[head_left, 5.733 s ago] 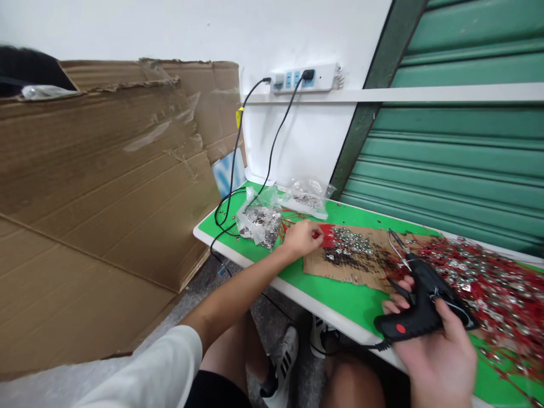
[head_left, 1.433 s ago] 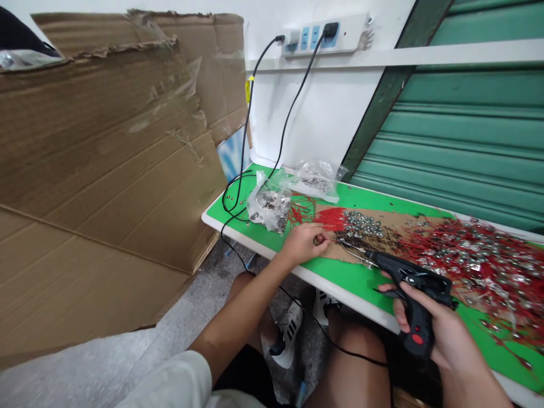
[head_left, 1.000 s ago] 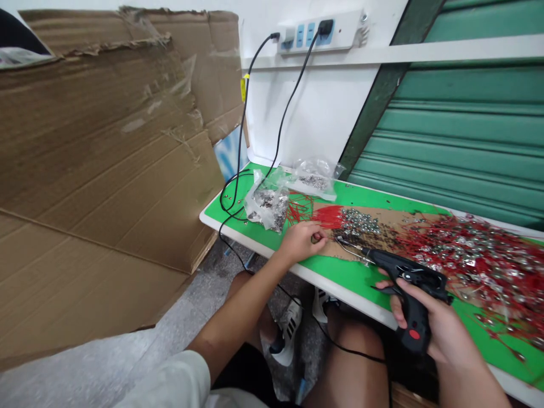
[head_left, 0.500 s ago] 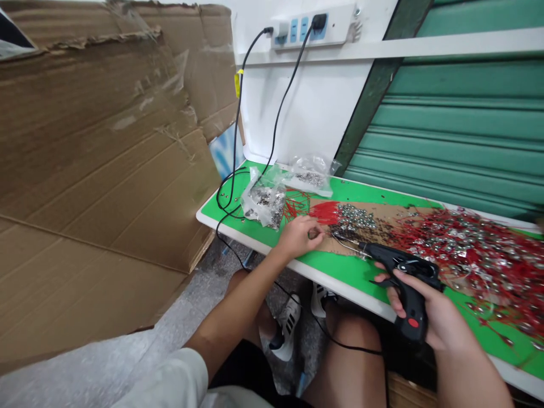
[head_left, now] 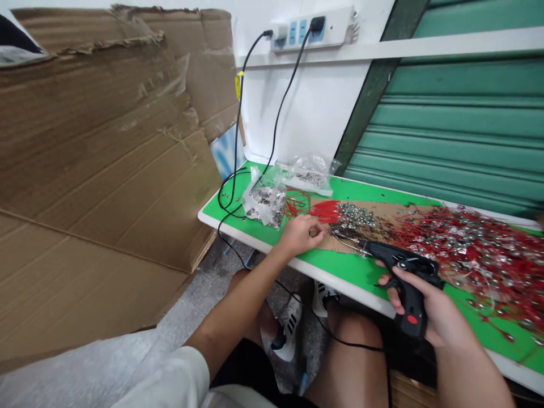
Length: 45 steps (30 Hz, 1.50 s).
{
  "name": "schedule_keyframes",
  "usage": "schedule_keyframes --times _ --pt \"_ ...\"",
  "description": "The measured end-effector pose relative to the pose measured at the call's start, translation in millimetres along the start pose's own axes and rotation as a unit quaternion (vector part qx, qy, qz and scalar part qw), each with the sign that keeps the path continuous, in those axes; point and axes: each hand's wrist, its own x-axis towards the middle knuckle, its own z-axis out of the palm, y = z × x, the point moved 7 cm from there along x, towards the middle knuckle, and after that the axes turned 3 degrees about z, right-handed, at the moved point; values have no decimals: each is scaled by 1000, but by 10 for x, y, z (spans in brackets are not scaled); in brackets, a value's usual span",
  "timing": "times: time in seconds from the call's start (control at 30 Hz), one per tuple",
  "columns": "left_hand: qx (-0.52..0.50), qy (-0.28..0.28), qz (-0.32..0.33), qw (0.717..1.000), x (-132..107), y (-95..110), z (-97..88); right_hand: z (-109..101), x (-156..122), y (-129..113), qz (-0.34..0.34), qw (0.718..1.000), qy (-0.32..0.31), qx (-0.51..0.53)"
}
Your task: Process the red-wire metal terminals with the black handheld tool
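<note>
My right hand (head_left: 429, 309) is wrapped round the handle of a black soldering gun (head_left: 402, 266), which has a red button and a thin curved metal tube beside its tip. Its tip points left, over a cardboard sheet (head_left: 335, 245) on the green table (head_left: 317, 262). Just left of the tip, my left hand (head_left: 302, 234) is closed in a pinch at the cardboard's near edge; whatever its fingertips hold is too small to make out. Behind the tip lie a row of red wires (head_left: 325, 211) and many small silvery metal pieces (head_left: 356, 216).
A large heap of red wires with shiny silvery pieces (head_left: 480, 243) covers the table's right side. Two clear plastic bags (head_left: 266, 204) of small metal parts stand behind my left hand. Black cables (head_left: 238, 124) run from a wall power strip (head_left: 314, 31). A big cardboard box (head_left: 106, 141) rises at left.
Both hands and the soldering gun keep nearly the same place; the whole view has shifted very slightly.
</note>
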Motion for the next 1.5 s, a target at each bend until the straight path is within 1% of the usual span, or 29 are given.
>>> schedule_keyframes --times 0.13,0.37,0.57,0.7,0.8,0.97,1.1,1.23,1.37,1.43,1.5 --pt "4 2 2 1000 3 2 6 -8 22 1 1 1000 -2 -4" --pt "7 2 1 1000 5 2 5 -27 37 43 36 999 -8 -12" --pt "10 -3 -1 1000 4 10 3 -22 24 5 19 1000 9 4" --pt "2 -1 -1 1000 5 31 -15 4 5 -27 0 1000 2 9" --pt "-10 5 0 1000 10 57 -41 -12 17 -28 -11 1000 -8 -6" --pt "-13 5 -9 1000 15 71 -57 -68 81 49 14 999 -26 -44" --pt "-9 1 -9 1000 14 64 -47 -83 93 62 16 999 -22 -39" --pt "-6 -6 -10 1000 12 46 -23 -66 53 47 21 999 -3 -24" --pt "-5 -2 -6 1000 10 37 -13 -52 28 4 5 1000 12 1" --pt "-6 -1 -4 1000 9 38 -11 -50 35 5 5 1000 10 4" --pt "-5 -4 -5 1000 11 37 -10 -48 47 30 20 1000 -3 -4"
